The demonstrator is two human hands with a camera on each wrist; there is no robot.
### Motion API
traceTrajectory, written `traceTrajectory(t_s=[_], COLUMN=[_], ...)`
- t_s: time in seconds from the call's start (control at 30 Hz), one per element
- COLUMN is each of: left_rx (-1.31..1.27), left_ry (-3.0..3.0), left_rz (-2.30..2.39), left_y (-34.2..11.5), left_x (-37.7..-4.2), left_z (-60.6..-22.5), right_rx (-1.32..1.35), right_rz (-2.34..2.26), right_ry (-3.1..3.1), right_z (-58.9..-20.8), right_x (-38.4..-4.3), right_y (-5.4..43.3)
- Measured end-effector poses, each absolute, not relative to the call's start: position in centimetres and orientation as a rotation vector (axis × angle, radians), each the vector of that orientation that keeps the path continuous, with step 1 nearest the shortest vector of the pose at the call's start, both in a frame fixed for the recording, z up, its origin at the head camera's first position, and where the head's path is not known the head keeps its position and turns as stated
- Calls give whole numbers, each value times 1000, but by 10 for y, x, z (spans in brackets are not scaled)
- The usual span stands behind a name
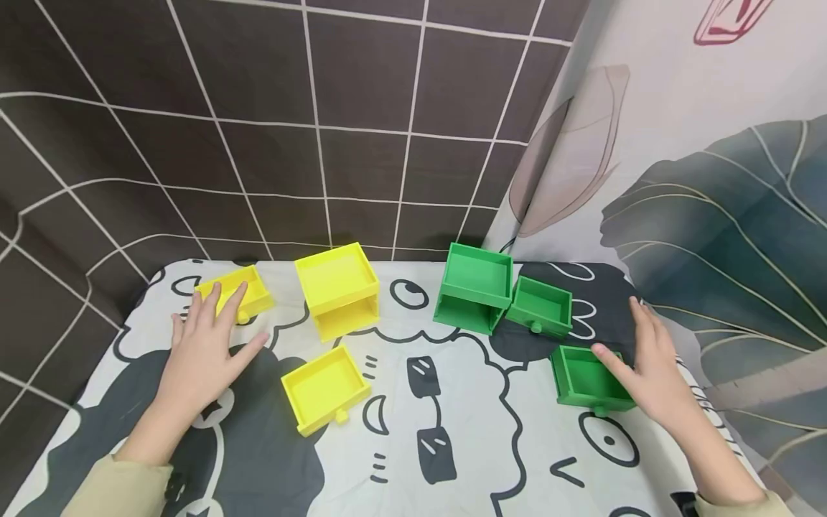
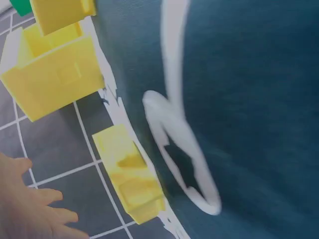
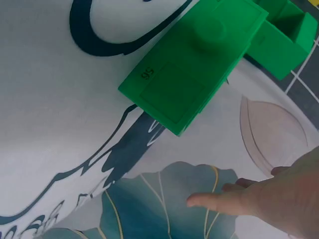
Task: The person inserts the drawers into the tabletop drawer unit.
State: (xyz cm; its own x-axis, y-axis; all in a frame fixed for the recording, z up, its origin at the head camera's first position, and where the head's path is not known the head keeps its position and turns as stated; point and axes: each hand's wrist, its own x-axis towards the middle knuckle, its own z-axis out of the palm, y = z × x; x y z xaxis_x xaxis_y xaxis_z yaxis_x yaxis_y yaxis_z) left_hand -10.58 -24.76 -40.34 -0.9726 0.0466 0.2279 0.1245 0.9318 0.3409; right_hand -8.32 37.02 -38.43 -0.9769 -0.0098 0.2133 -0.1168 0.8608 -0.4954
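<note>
My left hand hovers with fingers spread, its fingertips overlapping a small yellow drawer in the head view. In the left wrist view a gap shows between those fingers and the drawer. On the other side, my right hand has its fingers extended beside a green drawer, the thumb overlapping that drawer's right end. Neither hand holds anything. A second yellow drawer, with a round knob, lies nearer the front. Another green drawer leans beside the green cabinet.
A yellow cabinet with an open front stands at the back middle, left of the green one. The cloth has cartoon prints. Behind hangs a dark checked curtain, and a leaf-patterned one borders the right side.
</note>
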Motion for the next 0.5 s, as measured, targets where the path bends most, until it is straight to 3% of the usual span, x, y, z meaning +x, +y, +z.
traceTrajectory(t_s=[0.5], left_rx=[-256], left_ry=[-2742], left_rz=[-852], left_y=[-214], left_x=[-131], left_z=[-373], right_rx=[56], right_rz=[1188], right_ry=[-2605], right_z=[-377], right_x=[-71], right_y=[377])
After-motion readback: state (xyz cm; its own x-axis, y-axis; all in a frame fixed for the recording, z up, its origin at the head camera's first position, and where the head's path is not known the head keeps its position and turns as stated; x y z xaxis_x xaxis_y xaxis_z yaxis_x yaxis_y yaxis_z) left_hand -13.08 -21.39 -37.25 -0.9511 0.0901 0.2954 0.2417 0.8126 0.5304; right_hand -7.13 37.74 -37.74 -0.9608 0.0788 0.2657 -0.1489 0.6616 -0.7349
